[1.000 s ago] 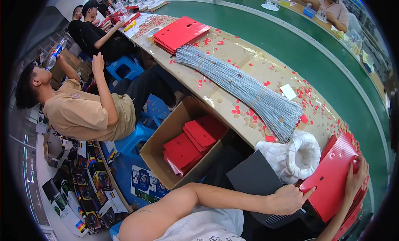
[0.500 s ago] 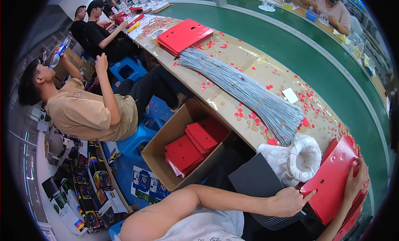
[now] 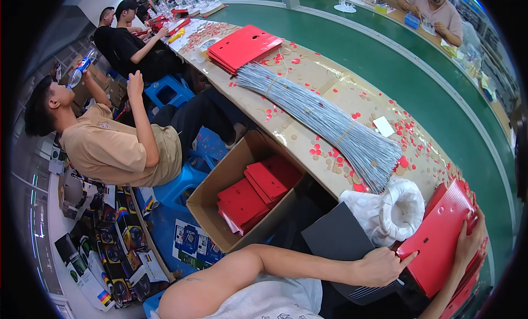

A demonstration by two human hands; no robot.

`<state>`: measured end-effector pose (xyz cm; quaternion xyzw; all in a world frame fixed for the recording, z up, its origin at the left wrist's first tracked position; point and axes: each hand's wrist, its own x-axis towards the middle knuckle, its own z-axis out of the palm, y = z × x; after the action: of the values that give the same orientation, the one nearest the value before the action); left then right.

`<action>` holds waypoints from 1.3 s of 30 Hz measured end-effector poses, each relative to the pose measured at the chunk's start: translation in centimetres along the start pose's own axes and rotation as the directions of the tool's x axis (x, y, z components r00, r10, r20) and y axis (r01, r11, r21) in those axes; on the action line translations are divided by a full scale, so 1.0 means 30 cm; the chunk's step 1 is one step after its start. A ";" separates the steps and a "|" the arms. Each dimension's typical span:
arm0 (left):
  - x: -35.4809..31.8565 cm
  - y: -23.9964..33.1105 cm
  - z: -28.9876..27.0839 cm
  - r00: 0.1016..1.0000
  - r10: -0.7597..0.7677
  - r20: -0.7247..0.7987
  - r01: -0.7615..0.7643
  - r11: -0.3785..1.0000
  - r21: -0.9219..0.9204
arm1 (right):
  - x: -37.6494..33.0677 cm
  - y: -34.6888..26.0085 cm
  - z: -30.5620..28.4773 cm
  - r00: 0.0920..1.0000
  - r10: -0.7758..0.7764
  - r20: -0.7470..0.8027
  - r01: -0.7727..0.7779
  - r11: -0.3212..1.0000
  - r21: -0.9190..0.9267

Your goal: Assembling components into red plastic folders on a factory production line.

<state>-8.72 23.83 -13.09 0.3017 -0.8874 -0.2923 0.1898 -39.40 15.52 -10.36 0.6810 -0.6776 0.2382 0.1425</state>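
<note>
A stack of red cardboard sheets [image 3: 434,247] with small punched holes lies at the lower right, tilted along the table's edge. My left hand [image 3: 379,267] is at its near-left corner, index finger stretched onto the top sheet beside a hole. The other fingers of that hand are curled, and its thumb is hidden. Along the right edge, my right hand [image 3: 471,239] grips the stack, fingers over the rim. A dark grey panel [image 3: 341,242] stands below my left wrist. Beside the stack sits a white cloth bag [image 3: 385,209] with a rolled rim.
A bundle of grey wire ties [image 3: 319,118] lies along the table [image 3: 258,107], among red and brown punched discs. Another red stack [image 3: 245,47] is farther back. A carton [image 3: 220,231] holds red sheets. A seated co-worker [image 3: 115,143] drinks from a bottle [image 3: 81,66] at left.
My hands and the red sheets stay almost where they were. The co-worker's head and bottle have shifted slightly. The person across the green belt has lowered their head.
</note>
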 end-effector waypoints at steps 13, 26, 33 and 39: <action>-0.001 0.002 0.012 0.999 -0.002 -0.037 0.001 1.000 -0.027 | 0.021 -0.052 -0.043 0.993 -0.118 0.009 0.118 0.993 -0.027; -0.084 0.046 -0.146 0.934 0.282 -0.218 -0.281 0.959 0.036 | 0.139 0.032 -0.322 0.945 0.156 -0.287 -0.027 0.913 0.407; -0.061 0.073 -0.110 0.992 0.065 -0.111 -0.093 0.959 -0.268 | 0.124 0.244 -0.601 0.891 0.451 -0.052 -0.445 0.891 0.086; -0.064 0.109 -0.082 0.990 0.134 -0.038 -0.139 0.948 -0.285 | -0.230 0.561 -0.609 0.770 0.622 0.140 -0.638 0.759 0.131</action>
<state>-7.40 26.19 -9.46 0.2115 -0.8527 -0.4010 0.2594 -58.26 30.17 -0.65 0.4329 -0.8496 0.2993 -0.0348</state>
